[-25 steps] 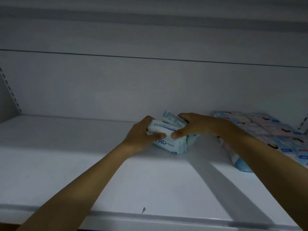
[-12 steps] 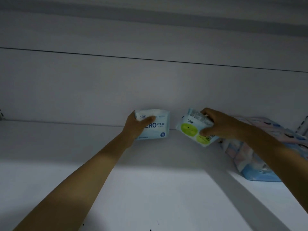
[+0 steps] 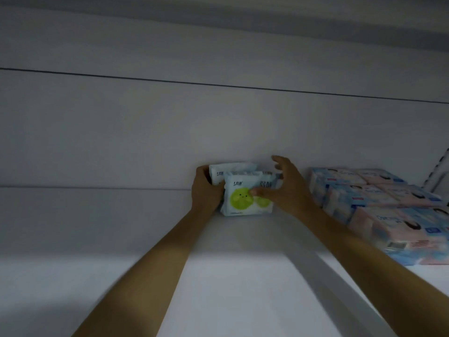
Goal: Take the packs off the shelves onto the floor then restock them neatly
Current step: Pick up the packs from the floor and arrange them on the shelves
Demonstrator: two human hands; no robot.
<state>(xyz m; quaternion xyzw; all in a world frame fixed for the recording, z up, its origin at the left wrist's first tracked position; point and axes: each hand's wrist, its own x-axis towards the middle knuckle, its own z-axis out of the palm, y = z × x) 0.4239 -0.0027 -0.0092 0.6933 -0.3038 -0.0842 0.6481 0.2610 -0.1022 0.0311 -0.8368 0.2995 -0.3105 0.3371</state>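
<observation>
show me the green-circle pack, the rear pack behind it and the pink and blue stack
green-circle pack (image 3: 239, 199): head view, on the big green circle on its front
rear pack (image 3: 218, 173): head view, on its white upper left corner
pink and blue stack (image 3: 379, 200): head view, on a top pack's face

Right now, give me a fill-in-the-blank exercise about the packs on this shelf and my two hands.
The front pack shows a round ____ face.
The white pack stands directly ____ the front pack.
The left hand grips the white pack at its ____ edge.
The stack of pink and blue packs lies to the ____ of the right hand.
Missing words: green; behind; left; right.
</observation>
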